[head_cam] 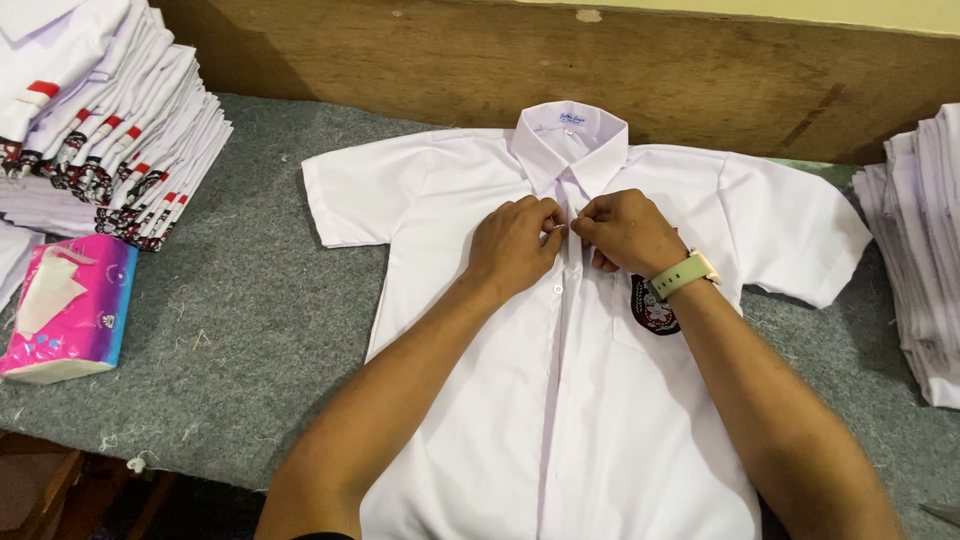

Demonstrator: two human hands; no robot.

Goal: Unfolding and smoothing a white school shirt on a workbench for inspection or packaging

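Both hands, the left hand [515, 243] and right hand [622, 232], pinch the placket of the white shirt [600, 400] lying flat on the worktop [250, 300] beneath them, and buttoning likely goes best keeping both edges taut and aligned.

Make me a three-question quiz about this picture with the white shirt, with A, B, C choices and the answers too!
1. Where is the pink tissue pack?
A. on the grey mat at the left
B. on top of the shirt
C. at the far right

2. What colour is the watch strap on the right wrist?
A. red
B. pale green
C. black

3. How does the white shirt lie?
A. rolled up
B. folded in a stack
C. spread flat, front up

Answers:
1 A: it lies on the grey mat, below the left shirt stack.
2 B: the band is light green.
3 C: both sleeves are spread out, while the left hand and right hand pinch the placket.
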